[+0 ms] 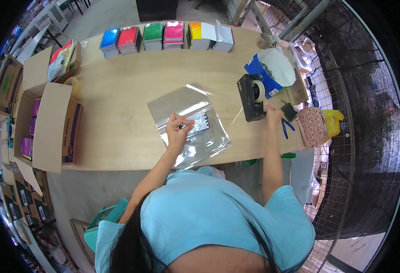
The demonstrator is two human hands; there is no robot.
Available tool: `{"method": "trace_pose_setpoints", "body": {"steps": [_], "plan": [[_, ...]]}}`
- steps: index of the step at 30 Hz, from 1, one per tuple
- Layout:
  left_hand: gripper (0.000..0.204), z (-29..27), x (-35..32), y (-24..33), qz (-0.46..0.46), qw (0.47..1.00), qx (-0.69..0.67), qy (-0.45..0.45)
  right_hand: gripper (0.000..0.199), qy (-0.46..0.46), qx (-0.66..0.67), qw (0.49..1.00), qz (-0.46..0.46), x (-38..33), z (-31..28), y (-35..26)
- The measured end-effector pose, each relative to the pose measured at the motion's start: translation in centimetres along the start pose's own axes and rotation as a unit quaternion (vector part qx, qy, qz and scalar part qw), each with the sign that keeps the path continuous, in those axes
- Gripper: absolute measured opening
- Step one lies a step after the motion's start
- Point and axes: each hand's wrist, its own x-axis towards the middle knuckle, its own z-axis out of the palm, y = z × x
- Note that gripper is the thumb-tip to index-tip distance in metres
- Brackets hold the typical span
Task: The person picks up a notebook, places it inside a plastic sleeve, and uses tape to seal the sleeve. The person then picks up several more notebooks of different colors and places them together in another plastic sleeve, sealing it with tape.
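At centre frame, on a wooden surface, the left hand pinches a clear plastic sleeve; the right hand, fingers closed, touches a black tape dispenser.

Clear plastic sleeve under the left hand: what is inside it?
The clear plastic sleeve holds a dark-edged notebook with a glossy cover. The left hand covers its left part; glare hides cover detail.

Wooden table carries notebook stacks, clear bag (crinkled), tape dispenser.
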Motion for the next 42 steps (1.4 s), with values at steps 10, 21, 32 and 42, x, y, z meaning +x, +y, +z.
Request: {"method": "trace_pose_setpoints", "body": {"steps": [10, 21, 32, 42], "plan": [[0.017, -0.2, 0.2, -0.5, 0.007, 1.0, -0.012, 0.028, 0.017, -0.091, 0.115, 0.966, 0.214, -4.8, -1.5, 5.7], [0.015, -0.1, -0.6, -0.2, 0.088, 0.995, 0.035, 0.029, 0.018, -0.292, 0.348, 0.875, 0.166, -19.0, 5.2, -16.7], [0.024, -0.2, -0.5, -0.8, 0.09, 0.995, 0.038, 0.01, 0.036, -0.3, 0.225, 0.903, 0.21, -23.4, 9.2, -12.8], [0.114, -3.5, -1.3, 0.8, 0.063, 0.963, 0.193, -0.177, 0.034, -0.336, 0.131, 0.93, 0.067, -23.6, 12.3, 0.7]]}}
